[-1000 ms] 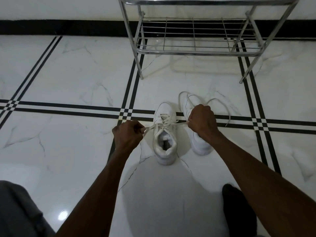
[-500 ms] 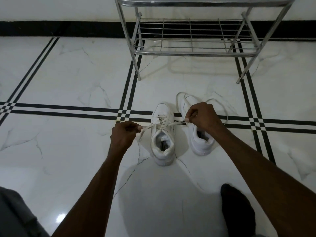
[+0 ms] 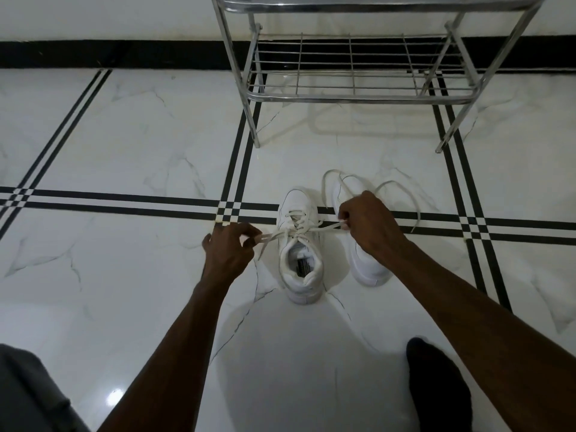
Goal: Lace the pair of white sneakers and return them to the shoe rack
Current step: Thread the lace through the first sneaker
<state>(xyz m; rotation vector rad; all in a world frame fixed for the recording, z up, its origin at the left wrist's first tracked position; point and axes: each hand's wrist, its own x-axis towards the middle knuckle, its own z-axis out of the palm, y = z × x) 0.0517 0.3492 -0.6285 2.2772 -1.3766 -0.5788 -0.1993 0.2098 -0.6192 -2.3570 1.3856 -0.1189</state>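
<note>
1. now the left white sneaker (image 3: 300,244) stands upright on the marble floor (image 3: 124,145), toe toward the shoe rack (image 3: 358,95), its lace (image 3: 299,227) crisscrossed up the eyelets and its collar open.
2. left hand (image 3: 229,249) pinches one lace end out to the left; right hand (image 3: 366,224) pinches the other end out to the right, both ends pulled taut across the tongue.
3. just beside it, the right white sneaker (image 3: 371,266) sits largely hidden behind the right hand and wrist, with its loose lace (image 3: 402,194) looping over the floor.
4. beyond both shoes, the steel shoe rack stands against the wall, its wire shelf bare.
5. a dark-socked foot (image 3: 436,385) rests at lower right.
</note>
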